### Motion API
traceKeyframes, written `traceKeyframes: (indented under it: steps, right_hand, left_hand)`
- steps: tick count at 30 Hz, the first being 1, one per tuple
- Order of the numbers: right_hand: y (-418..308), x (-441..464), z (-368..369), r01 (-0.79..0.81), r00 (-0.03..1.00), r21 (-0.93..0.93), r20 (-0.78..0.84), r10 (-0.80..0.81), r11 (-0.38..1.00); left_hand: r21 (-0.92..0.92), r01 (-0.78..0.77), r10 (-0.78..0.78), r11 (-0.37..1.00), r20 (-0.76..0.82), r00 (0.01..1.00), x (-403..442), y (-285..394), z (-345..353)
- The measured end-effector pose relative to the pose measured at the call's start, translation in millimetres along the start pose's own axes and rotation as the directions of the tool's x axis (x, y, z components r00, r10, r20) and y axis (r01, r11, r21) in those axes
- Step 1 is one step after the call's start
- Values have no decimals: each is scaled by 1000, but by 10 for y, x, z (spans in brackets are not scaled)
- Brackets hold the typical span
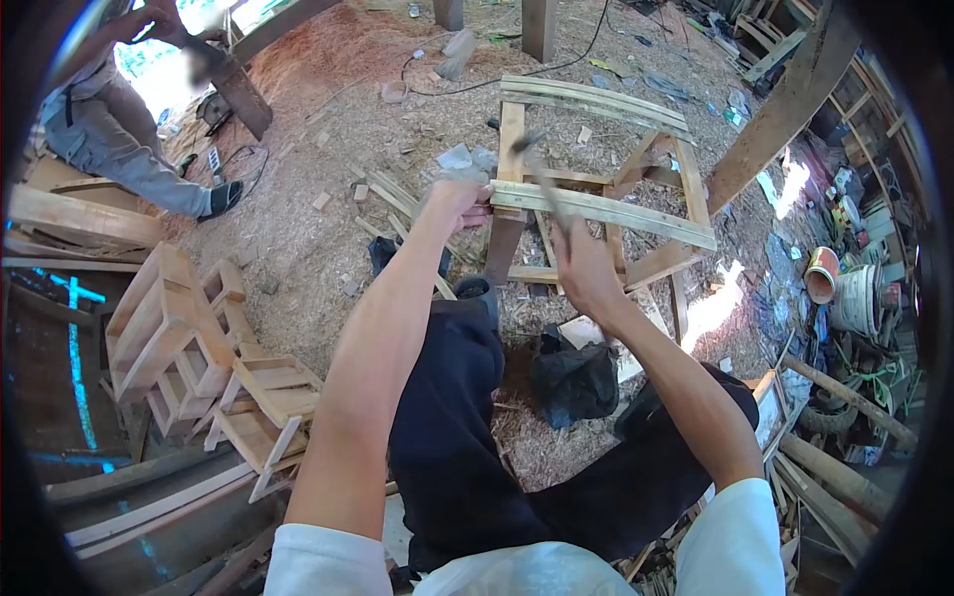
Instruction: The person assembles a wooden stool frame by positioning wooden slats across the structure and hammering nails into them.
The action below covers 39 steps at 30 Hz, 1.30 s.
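My right hand (pixel 588 266) is closed round the handle of a hammer (pixel 549 187). The hammer's head points up and away from me, smeared by motion, above the near side of a wooden frame (pixel 693 184). At the left end of the frame's near slat (pixel 616 214), my left hand (pixel 460 204) has its fingers closed about the wood; whether a nail is also between them cannot be made out. A second slat (pixel 596 102) lies along the frame's far side. Beneath the near corner is a brown wooden block (pixel 505 243).
Wooden chair-like pieces (pixel 184 328) stand at left. Another person (pixel 119 129) is at upper left. A black plastic bag (pixel 574 377) lies between my legs. Buckets (pixel 857 298) and a slanting post (pixel 780 114) are at right. Wood shavings cover the ground.
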State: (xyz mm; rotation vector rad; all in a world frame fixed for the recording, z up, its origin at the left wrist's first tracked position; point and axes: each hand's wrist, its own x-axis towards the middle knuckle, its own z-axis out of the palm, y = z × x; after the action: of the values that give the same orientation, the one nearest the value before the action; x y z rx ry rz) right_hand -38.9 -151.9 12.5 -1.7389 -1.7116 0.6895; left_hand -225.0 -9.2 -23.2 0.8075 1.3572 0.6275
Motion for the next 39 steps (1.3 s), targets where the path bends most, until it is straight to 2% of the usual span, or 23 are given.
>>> traceKeyframes:
  steps: [1, 3, 4, 6, 7, 8, 10, 11, 13, 15, 16, 18, 19, 20, 22, 23, 25, 27, 29, 31, 33, 38, 39]
  right_hand:
    - [97, 6, 35, 2, 1000, 0, -11, -2, 1000]
    - [305, 57, 58, 2, 992, -109, 122, 11, 994]
    - [321, 100, 17, 46, 992, -88, 122, -35, 995]
    - [309, 84, -171, 26, 996, -90, 93, -18, 996]
    - [316, 81, -340, 10, 997, -96, 71, -3, 995]
    - [454, 138, -452, -73, 997, -165, 18, 77, 984]
    - [687, 217, -870, -112, 993, -171, -56, 104, 979]
    - [820, 240, -1074, -123, 990, -164, -90, 109, 979]
    - [1171, 262, -1426, -222, 939, -156, -301, 168, 963]
    - [1651, 277, -1645, -359, 832, -119, -490, 260, 926]
    - [1811, 258, -1706, -364, 827, -114, -496, 265, 924]
    - [2146, 242, -1813, -471, 742, -45, -561, 368, 881]
    - [2420, 273, -1799, -483, 733, -40, -565, 379, 875]
    - [2749, 317, -1741, -513, 713, 75, -517, 473, 855]
    - [2871, 239, -1699, -548, 676, 349, -350, 649, 760]
    - [2779, 245, -1708, -555, 665, 360, -349, 660, 749]
    - [2805, 312, -1679, -542, 725, 487, -141, 674, 685]
    - [2737, 450, -1637, -522, 744, 545, -87, 663, 657]
    - [2560, 576, -1565, -417, 756, 736, -44, 653, 533]
    - [2566, 732, -1464, -422, 732, 740, -62, 678, 523]
    - [2545, 792, -1433, -522, 703, 592, -108, 703, 613]
    - [2420, 830, -1479, -497, 721, 522, -197, 664, 693]
    - [2393, 810, -1474, -485, 729, 502, -221, 648, 716]
  left_hand:
    - [5, -9, 9, 1000, 5, 1000, 7, 5, 8]
    - [-16, 13, -14, 1000, -65, 998, 12, 12, 31]
    - [-46, -36, 33, 998, -69, 997, -4, -10, 41]
    - [-17, -45, 44, 999, -74, 996, -56, -10, 18]
    - [50, -57, 61, 997, -87, 994, -43, -20, 12]
    - [115, -71, 82, 991, -94, 992, -24, -27, 13]
    - [306, -261, 291, 915, -56, 955, -84, -6, 59]
    - [313, -276, 298, 909, -26, 954, -3, -13, 75]
    - [515, -374, 502, 771, -131, 855, 237, -52, 142]
    - [582, -342, 514, 738, -155, 844, 300, 72, 282]
    - [641, -293, 518, 709, -191, 834, 364, 98, 334]
    - [677, -264, 489, 687, -161, 857, 577, 93, 399]
    - [710, -228, 449, 666, -138, 883, 688, 71, 417]
    - [716, -228, 440, 661, -124, 889, 732, 87, 415]
    - [414, -158, 189, 896, -35, 981, 727, 143, 398]
    - [427, -155, 184, 891, -27, 983, 717, 162, 441]
    - [673, -216, 424, 707, -159, 891, 653, 175, 491]
    - [695, -222, 448, 683, -159, 880, 586, 224, 555]
    - [711, -223, 471, 667, -170, 866, 534, 237, 586]
    - [700, -206, 406, 684, -130, 905, 510, 251, 545]
    - [702, -209, 428, 681, -149, 892, 504, 237, 538]
    - [739, -212, 478, 639, -167, 862, 535, 330, 438]
    - [689, -219, 435, 691, -154, 887, 467, 388, 417]
